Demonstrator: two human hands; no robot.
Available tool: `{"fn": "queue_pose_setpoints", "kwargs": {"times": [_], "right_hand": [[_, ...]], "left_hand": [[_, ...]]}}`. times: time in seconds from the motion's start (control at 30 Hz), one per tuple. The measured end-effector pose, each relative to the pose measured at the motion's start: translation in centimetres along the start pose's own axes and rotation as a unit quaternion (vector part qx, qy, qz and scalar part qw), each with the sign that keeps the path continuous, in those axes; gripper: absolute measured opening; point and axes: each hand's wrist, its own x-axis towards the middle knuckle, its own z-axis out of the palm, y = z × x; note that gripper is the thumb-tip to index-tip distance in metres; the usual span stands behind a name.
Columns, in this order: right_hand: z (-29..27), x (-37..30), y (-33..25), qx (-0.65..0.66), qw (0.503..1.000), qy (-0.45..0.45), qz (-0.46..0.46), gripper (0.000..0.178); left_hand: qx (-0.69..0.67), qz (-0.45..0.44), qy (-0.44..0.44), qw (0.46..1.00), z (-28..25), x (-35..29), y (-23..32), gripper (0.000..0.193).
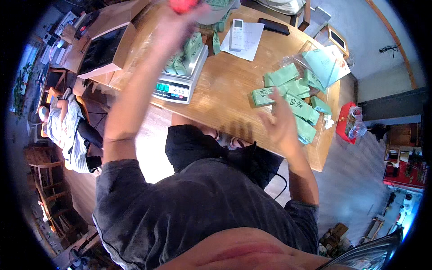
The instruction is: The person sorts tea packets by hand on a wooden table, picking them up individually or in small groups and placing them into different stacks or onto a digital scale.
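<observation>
My left hand point(180, 22) reaches over the far left of the table, smeared by motion. A blurred round red thing point(183, 4) shows at its fingers; whether they hold it is unclear. Beneath that arm, a white digital scale point(184, 87) with a lit display carries several green packets point(181, 63). My right hand point(280, 123) is at the table's near right, fingers apart with nothing seen in them. It overlaps the edge of a loose pile of green paper packets point(300, 107) with dark writing; I cannot tell whether it touches them.
More green packets fill a pale container point(219, 15) at the far edge. A white remote control point(237, 36) rests on a paper sheet point(252, 42), near a black case point(273, 26). An open cardboard box point(123, 49) stands left; a red box point(345, 121) is right of the table.
</observation>
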Motion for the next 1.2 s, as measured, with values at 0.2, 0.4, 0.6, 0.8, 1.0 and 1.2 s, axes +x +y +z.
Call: {"fn": "queue_pose_setpoints", "kwargs": {"times": [0.2, 0.4, 0.6, 0.8, 1.0, 1.2], "right_hand": [[-1.8, -10.3, 9.8, -0.133, 0.952, 0.212, 0.178, 0.056], [-0.1, -18.9, 17.0, -0.166, 0.884, 0.302, 0.316, 0.057], [0.5, -15.9, 16.2, -0.135, 0.888, 0.263, 0.352, 0.061], [0.3, -16.4, 16.4, -0.121, 0.886, 0.270, 0.357, 0.055], [0.5, -18.2, 17.1, -0.141, 0.888, 0.262, 0.351, 0.051], [0.6, -16.8, 15.7, -0.041, 0.889, 0.293, 0.350, 0.056]], "left_hand": [[0.332, 0.111, 0.066, 0.934, -17.6, 10.8, -9.5, 0.051], [0.437, 0.128, 0.024, 0.890, -21.4, 13.4, -23.4, 0.062], [0.594, -0.096, -0.041, 0.798, -30.8, 14.5, -32.4, 0.067], [0.587, -0.123, -0.048, 0.799, -28.1, 12.7, -35.9, 0.063], [0.516, -0.024, -0.008, 0.856, -23.0, 9.9, -25.0, 0.080], [0.259, -0.082, -0.054, 0.961, -16.7, 1.8, -13.3, 0.087]]}}
